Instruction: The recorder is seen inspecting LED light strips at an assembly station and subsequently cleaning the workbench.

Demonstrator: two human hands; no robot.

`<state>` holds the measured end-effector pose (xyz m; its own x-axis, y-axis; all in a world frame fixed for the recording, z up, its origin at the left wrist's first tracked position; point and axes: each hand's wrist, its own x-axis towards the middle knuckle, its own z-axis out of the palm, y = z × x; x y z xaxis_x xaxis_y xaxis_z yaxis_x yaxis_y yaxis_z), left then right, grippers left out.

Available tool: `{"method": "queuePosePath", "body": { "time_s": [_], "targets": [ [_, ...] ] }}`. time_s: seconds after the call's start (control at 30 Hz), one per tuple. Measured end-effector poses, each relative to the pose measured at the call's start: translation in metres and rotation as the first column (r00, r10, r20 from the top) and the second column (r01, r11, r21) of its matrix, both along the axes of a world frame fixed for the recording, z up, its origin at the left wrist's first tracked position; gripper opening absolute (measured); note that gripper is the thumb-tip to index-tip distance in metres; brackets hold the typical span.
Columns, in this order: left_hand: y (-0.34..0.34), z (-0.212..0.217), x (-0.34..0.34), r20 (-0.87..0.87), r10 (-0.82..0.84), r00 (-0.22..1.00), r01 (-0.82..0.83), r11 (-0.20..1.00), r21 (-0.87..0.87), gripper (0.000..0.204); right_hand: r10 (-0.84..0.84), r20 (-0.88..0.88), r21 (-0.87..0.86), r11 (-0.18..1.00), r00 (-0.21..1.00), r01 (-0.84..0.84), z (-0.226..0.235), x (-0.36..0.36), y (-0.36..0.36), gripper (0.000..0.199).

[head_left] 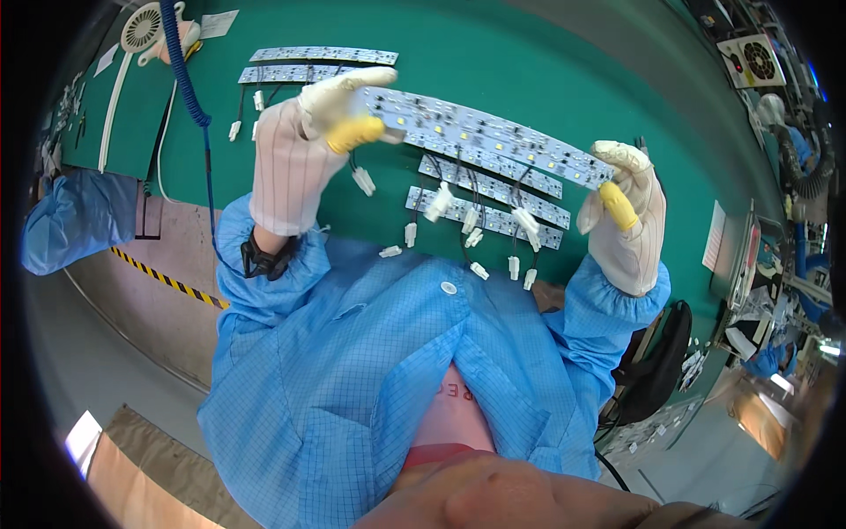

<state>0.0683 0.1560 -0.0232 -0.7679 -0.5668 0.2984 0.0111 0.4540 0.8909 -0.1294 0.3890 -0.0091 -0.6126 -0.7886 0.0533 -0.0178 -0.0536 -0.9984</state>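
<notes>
Holding one LED strip (480, 134) up over green mat (529, 53), centre-top of frame. Long axis running upper left to lower right. Left hand (304, 150) pinching upper-left end, thumb w/ yellow cot under, fingers over the top; shut on it. Right hand (621, 207) gripping lower-right end, fingers curled round edge, likewise clamped. Both hands at the ends, neither nearer the middle. Wires w/ white plugs (363, 181) dangling below. More strips (489, 198) flat on mat just beneath; two more (322, 55) upper left. Blue coiled cord (181, 62) far upper left.

Green bench mat (493, 44), LED strips (489, 187), white connectors (476, 269), small fan (141, 28)
</notes>
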Motion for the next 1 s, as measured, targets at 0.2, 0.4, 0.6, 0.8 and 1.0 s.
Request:
{"method": "queuePosePath", "body": {
  "time_s": [0.2,0.4,0.6,0.8,1.0],
  "targets": [
    [-0.011,-0.018,0.001,0.064,0.05,0.997,-0.049,0.999,-0.013,0.046,0.017,0.022,-0.046,0.999,1.0,-0.016,0.009,0.013,0.002,0.041],
    [0.004,0.001,0.004,-0.084,-0.082,0.993,0.1,0.964,0.246,0.048,-0.028,-0.063,0.074,0.997,0.998,0.033,-0.006,-0.006,-0.001,0.056],
    [0.002,-0.001,0.006,-0.061,-0.111,0.992,0.104,0.988,-0.11,0.045,0.096,-0.139,0.034,0.995,0.986,-0.093,-0.012,-0.016,0.004,0.056],
    [0.009,-0.002,0.004,-0.139,-0.081,0.987,0.11,0.97,0.217,0.039,0.04,0.011,-0.001,0.999,0.999,-0.04,-0.013,-0.014,0.001,0.049],
    [0.005,-0.004,0.004,-0.194,-0.112,0.975,0.147,0.973,0.177,0.04,0.004,-0.027,0.037,0.999,1.0,-0.003,-0.007,-0.008,-0.003,0.043]
  ]
}}
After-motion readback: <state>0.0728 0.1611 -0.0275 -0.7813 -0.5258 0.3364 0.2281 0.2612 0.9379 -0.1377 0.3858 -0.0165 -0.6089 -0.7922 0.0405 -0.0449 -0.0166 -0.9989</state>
